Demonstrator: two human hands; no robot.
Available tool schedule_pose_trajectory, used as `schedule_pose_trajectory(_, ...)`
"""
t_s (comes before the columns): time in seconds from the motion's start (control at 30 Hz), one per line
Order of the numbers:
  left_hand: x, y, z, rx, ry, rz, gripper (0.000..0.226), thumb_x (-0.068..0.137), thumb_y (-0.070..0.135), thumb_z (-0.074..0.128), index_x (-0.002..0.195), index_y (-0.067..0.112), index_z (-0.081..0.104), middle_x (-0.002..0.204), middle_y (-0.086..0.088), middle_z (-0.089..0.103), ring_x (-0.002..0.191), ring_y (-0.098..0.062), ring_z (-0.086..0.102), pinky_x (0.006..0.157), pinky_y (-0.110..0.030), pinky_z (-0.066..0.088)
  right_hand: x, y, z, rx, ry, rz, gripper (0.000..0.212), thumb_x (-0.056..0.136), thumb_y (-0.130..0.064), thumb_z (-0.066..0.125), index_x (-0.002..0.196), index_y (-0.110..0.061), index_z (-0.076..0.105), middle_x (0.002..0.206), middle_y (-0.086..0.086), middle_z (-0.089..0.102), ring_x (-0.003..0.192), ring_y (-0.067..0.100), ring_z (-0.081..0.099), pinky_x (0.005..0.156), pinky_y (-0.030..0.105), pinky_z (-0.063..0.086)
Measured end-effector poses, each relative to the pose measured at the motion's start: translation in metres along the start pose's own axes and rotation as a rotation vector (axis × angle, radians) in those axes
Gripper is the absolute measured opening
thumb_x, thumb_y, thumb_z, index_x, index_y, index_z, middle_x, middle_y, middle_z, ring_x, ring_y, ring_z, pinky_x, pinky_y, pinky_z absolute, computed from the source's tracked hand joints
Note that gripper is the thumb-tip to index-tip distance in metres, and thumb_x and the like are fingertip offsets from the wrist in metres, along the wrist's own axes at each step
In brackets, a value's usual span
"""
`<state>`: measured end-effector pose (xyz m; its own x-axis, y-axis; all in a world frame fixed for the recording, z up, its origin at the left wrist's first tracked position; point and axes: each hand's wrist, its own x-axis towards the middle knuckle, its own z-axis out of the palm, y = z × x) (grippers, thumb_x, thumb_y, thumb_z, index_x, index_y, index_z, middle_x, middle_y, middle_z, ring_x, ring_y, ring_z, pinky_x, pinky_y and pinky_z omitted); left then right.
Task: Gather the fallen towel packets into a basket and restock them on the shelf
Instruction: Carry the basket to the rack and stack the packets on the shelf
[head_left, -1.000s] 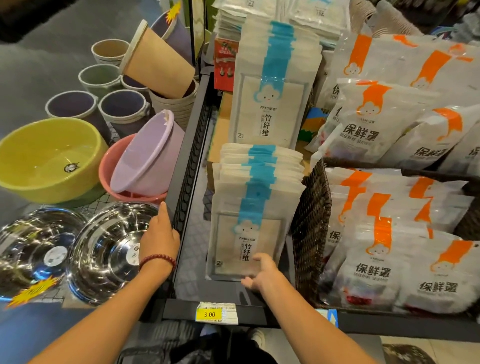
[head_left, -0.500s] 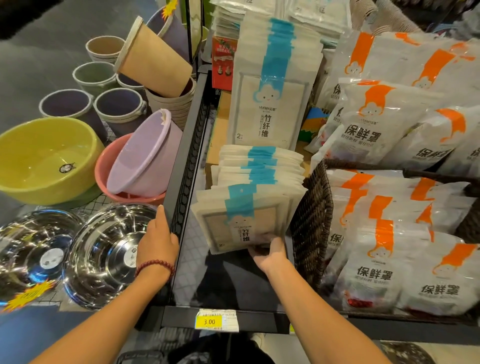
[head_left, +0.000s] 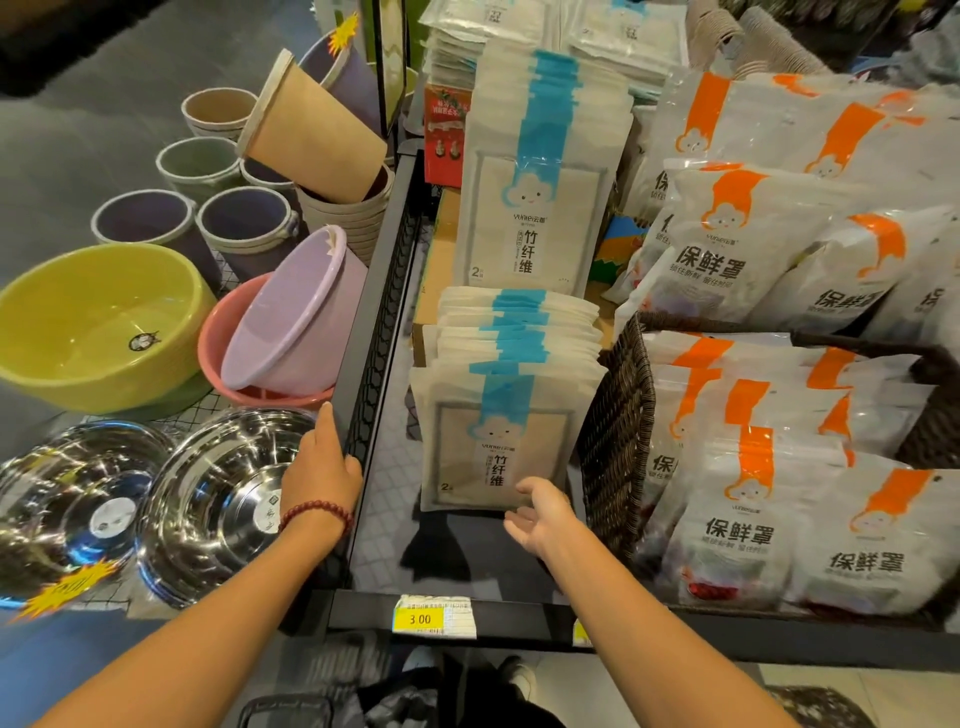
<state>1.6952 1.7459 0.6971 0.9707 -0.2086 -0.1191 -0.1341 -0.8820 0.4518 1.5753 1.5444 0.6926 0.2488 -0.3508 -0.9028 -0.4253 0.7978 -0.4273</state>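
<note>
A row of white towel packets with blue stripes (head_left: 498, 441) stands on the dark shelf (head_left: 384, 525), leaning back against a taller stack of the same packets (head_left: 535, 171). My right hand (head_left: 540, 514) hovers open just below the front packet's lower right corner, fingers relaxed, apart from it or barely touching. My left hand (head_left: 322, 467), with a red bead bracelet on its wrist, grips the shelf's black side rail (head_left: 363, 332). At the bottom edge a dark basket handle (head_left: 285, 709) shows near my feet.
A woven brown basket (head_left: 618, 431) of orange-striped bags (head_left: 753, 499) sits right of the packets. Left of the rail are steel bowls (head_left: 208, 509), a yellow basin (head_left: 93, 327), pink and lilac basins (head_left: 291, 322) and plastic bins (head_left: 244, 228). A yellow 3.00 price tag (head_left: 434, 618) marks the shelf's front edge.
The front packets, tilted and lifted half a second ago, now stand upright in the row. My right hand has let go and drawn back slightly. The left hand stays on the rail.
</note>
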Motion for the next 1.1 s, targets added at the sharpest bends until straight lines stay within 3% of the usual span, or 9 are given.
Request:
schedule_pose_trajectory(0.13, 0.000, -0.003, -0.012, -0.106, -0.113, -0.012, 0.073, 0.085, 0.013, 0.060, 0.148, 0.013, 0.024, 0.134, -0.017, 0.050, 0.112, -0.033, 0.054, 0.088, -0.041, 0.049, -0.018, 0.003, -0.011, -0.440, -0.038, -0.191, 0.025, 0.092, -0.010, 0.051, 0.116, -0.008, 0.046, 0.126, 0.016, 0.052, 0.119, 0.032, 0.052, 0.092, 0.037, 0.047)
schedule_pose_trajectory(0.27, -0.029, -0.004, -0.033, -0.230, -0.156, -0.079, 0.043, 0.079, 0.012, 0.067, 0.121, 0.010, 0.056, 0.116, -0.011, 0.064, 0.096, -0.024, 0.060, 0.080, -0.028, 0.044, -0.044, 0.005, -0.028, -0.880, -0.178, -0.442, 0.027, 0.092, -0.015, 0.050, 0.119, -0.011, 0.052, 0.113, 0.007, 0.055, 0.105, 0.022, 0.055, 0.083, 0.031, 0.044)
schedule_pose_trajectory(0.47, -0.145, -0.035, -0.062, -0.573, 0.072, -0.316, 0.047, 0.082, 0.009, 0.070, 0.126, 0.009, 0.054, 0.117, -0.009, 0.061, 0.108, -0.023, 0.057, 0.098, -0.040, 0.045, -0.095, 0.023, -0.036, -1.146, -0.547, -0.772, 0.027, 0.087, -0.009, 0.054, 0.114, -0.015, 0.058, 0.108, -0.002, 0.060, 0.102, 0.014, 0.058, 0.087, 0.027, 0.046)
schedule_pose_trajectory(0.6, -0.268, -0.054, -0.035, -0.746, 0.193, -0.632, 0.044, 0.080, -0.008, 0.065, 0.122, -0.004, 0.053, 0.118, -0.024, 0.059, 0.113, -0.034, 0.056, 0.096, -0.042, 0.045, -0.115, 0.066, -0.050, -1.303, -0.813, -0.776, 0.021, 0.086, -0.009, 0.057, 0.103, -0.023, 0.059, 0.104, -0.002, 0.063, 0.093, 0.009, 0.059, 0.072, 0.014, 0.045)
schedule_pose_trajectory(0.73, -0.391, -0.070, 0.000, -0.812, 0.185, -0.909, 0.044, 0.081, -0.011, 0.063, 0.123, -0.010, 0.051, 0.120, -0.029, 0.057, 0.110, -0.035, 0.056, 0.090, -0.039, 0.046, -0.118, 0.128, -0.062, -1.655, -0.953, -0.752, 0.027, 0.089, -0.018, 0.055, 0.116, -0.018, 0.059, 0.111, -0.003, 0.061, 0.102, 0.010, 0.057, 0.084, 0.023, 0.044)
schedule_pose_trajectory(0.83, -0.474, -0.084, 0.020, -0.839, 0.295, -1.089, 0.041, 0.083, -0.008, 0.062, 0.122, -0.009, 0.053, 0.121, -0.024, 0.057, 0.107, -0.032, 0.057, 0.083, -0.024, 0.049, -0.121, 0.182, -0.073, -1.862, -1.065, -0.686, 0.029, 0.093, -0.019, 0.051, 0.121, -0.017, 0.057, 0.115, -0.002, 0.059, 0.098, 0.010, 0.055, 0.074, 0.020, 0.043)
schedule_pose_trajectory(0.97, -0.568, -0.103, 0.041, -0.885, 0.397, -1.292, 0.037, 0.084, -0.005, 0.062, 0.120, -0.011, 0.054, 0.118, -0.027, 0.059, 0.105, -0.033, 0.060, 0.087, -0.031, 0.048, -0.129, 0.262, -0.089, -2.116, -1.179, -0.678, 0.029, 0.093, -0.014, 0.050, 0.120, -0.007, 0.058, 0.123, 0.006, 0.059, 0.113, 0.019, 0.055, 0.094, 0.029, 0.043)
schedule_pose_trajectory(1.03, -0.605, -0.116, 0.046, -0.927, 0.407, -1.346, 0.033, 0.084, -0.005, 0.062, 0.115, -0.013, 0.057, 0.107, -0.027, 0.063, 0.084, -0.017, 0.064, 0.067, -0.013, 0.048, -0.133, 0.301, -0.094, -2.205, -1.231, -0.679, 0.029, 0.094, -0.013, 0.049, 0.119, -0.003, 0.058, 0.125, 0.009, 0.057, 0.116, 0.021, 0.053, 0.095, 0.028, 0.039)
schedule_pose_trajectory(1.1, -0.636, -0.133, 0.052, -0.946, 0.408, -1.376, 0.033, 0.083, -0.002, 0.063, 0.115, -0.012, 0.058, 0.108, -0.023, 0.063, 0.085, -0.012, 0.063, 0.058, -0.008, 0.041, -0.135, 0.339, -0.099, -2.278, -1.236, -0.687, 0.031, 0.094, -0.014, 0.049, 0.122, -0.006, 0.058, 0.128, 0.007, 0.055, 0.119, 0.019, 0.051, 0.091, 0.022, 0.037)
